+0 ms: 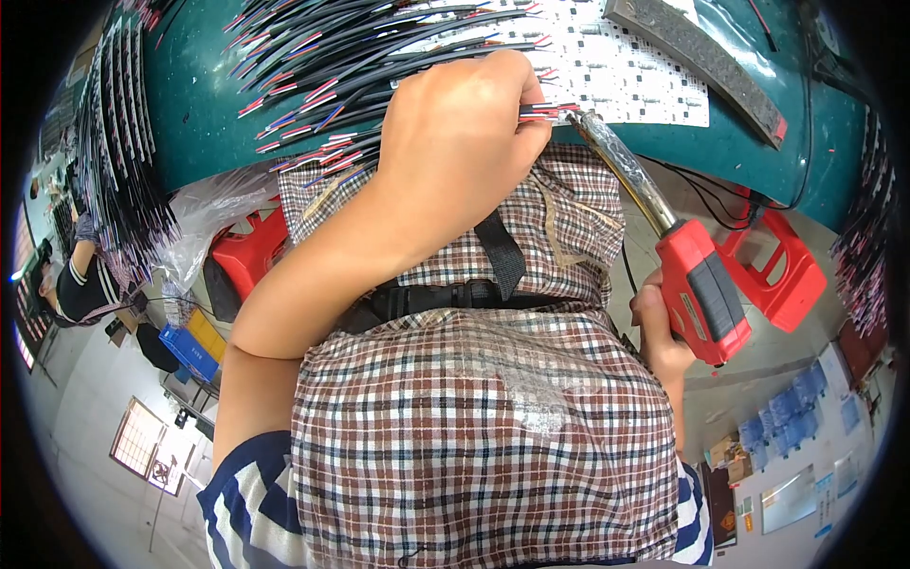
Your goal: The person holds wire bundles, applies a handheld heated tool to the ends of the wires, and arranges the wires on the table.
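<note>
My left hand is closed in a pinch on a black cable, most of which the hand hides. The cable's thin red and white wire ends stick out to the right of the fingers, over the edge of a white circuit board sheet. My right hand is wrapped round the grip of a red and black soldering gun. Its metal barrel slants up to the left, and the tip is right by the wire ends; whether they touch I cannot tell. Many similar black cables lie fanned out beyond my left hand.
A grey metal bar lies across the board sheet on the green table. Bundles of cables hang over the table's left edge and at the far right. Red stools stand below. A person sits far left.
</note>
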